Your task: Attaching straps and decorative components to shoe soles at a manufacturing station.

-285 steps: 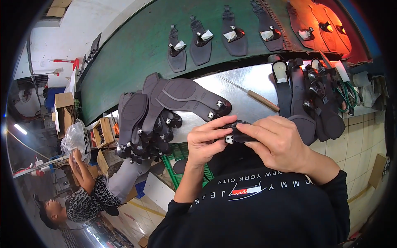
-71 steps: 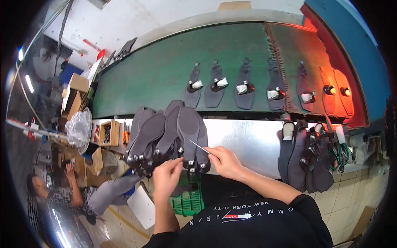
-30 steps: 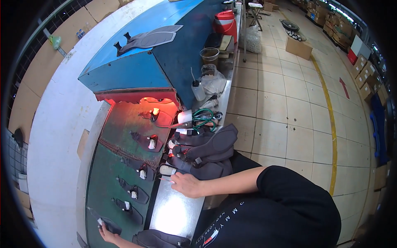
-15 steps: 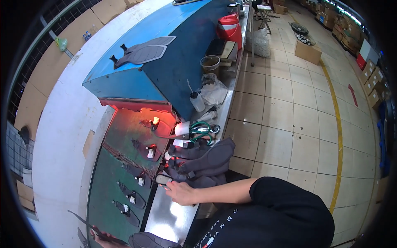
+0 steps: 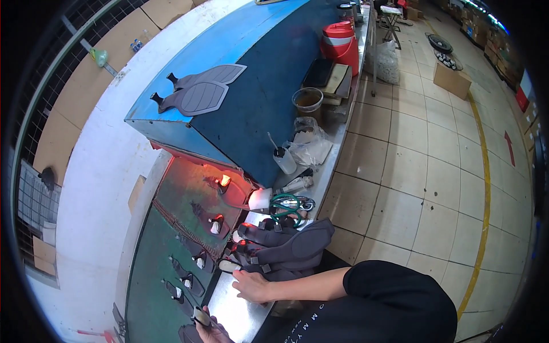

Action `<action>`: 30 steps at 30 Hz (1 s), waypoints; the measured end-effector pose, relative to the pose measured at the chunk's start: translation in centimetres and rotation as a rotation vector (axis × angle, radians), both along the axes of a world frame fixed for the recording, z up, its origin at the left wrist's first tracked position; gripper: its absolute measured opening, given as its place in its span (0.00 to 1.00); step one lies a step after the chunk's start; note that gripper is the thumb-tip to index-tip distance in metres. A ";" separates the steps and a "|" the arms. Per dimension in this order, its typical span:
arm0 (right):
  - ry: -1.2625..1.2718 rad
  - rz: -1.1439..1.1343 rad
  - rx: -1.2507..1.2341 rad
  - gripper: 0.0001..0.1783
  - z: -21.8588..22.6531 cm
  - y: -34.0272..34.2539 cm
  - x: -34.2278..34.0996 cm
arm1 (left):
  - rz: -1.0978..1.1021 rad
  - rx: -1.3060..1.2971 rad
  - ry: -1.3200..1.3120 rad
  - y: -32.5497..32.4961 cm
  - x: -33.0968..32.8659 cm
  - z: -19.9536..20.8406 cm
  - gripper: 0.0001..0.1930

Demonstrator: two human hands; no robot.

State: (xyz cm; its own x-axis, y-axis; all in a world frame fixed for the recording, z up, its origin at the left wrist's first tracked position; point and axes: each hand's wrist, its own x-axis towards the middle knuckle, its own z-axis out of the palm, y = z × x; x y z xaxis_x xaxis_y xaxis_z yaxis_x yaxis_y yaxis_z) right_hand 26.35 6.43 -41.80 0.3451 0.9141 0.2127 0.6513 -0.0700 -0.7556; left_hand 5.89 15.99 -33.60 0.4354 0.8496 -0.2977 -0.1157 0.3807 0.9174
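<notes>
Low in view, my left hand [image 5: 210, 331] is closed around a dark shoe part with a pale end [image 5: 200, 316]. My right hand [image 5: 254, 286] has its fingers pinched at the near edge of a dark-rimmed oval dish [image 5: 230, 266] with a pale inside; what they hold, if anything, I cannot make out. Just beyond that hand lies a heap of dark grey sole-shaped pieces [image 5: 300, 243]. Several similar dark pieces with white patches [image 5: 187, 281] lie in a row on the green belt [image 5: 150, 280] to the left. Under my right hand is a shiny metal ledge [image 5: 229, 303].
A blue tunnel housing [image 5: 269, 86] glows red at its mouth, with two grey sole-shaped pieces [image 5: 200, 94] on top. Green-handled scissors [image 5: 286, 207], a squeeze bottle [image 5: 284, 160], a tub [image 5: 307, 102] and a red jug [image 5: 339, 46] line the shelf.
My left hand has moved right and up, toward the ledge, with a pale-ended part now showing in it. The right hand stays by the oval dish. The whole view has shifted slightly.
</notes>
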 end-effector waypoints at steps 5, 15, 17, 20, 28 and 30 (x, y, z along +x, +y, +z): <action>-0.055 -0.004 0.097 0.12 0.3 -0.7 0.1 | -0.011 -0.127 -0.013 -1.0 1.4 0.6 0.20; -0.111 -0.038 0.061 0.15 -0.1 -0.6 -0.1 | -0.033 0.261 0.054 -0.3 3.6 -0.7 0.14; -0.097 -0.045 0.063 0.15 0.1 -0.5 -0.2 | -0.046 0.263 0.009 0.5 3.3 -1.7 0.13; -0.084 -0.055 0.088 0.16 0.0 -0.4 -0.2 | -0.090 0.245 -0.056 -0.2 4.3 -0.7 0.12; 0.319 -0.057 0.252 0.09 2.8 -1.8 1.6 | 0.090 0.041 0.007 0.8 0.6 -2.4 0.10; 0.718 0.068 0.184 0.11 4.0 -2.4 2.6 | 0.032 0.003 0.033 0.5 -0.4 -2.6 0.12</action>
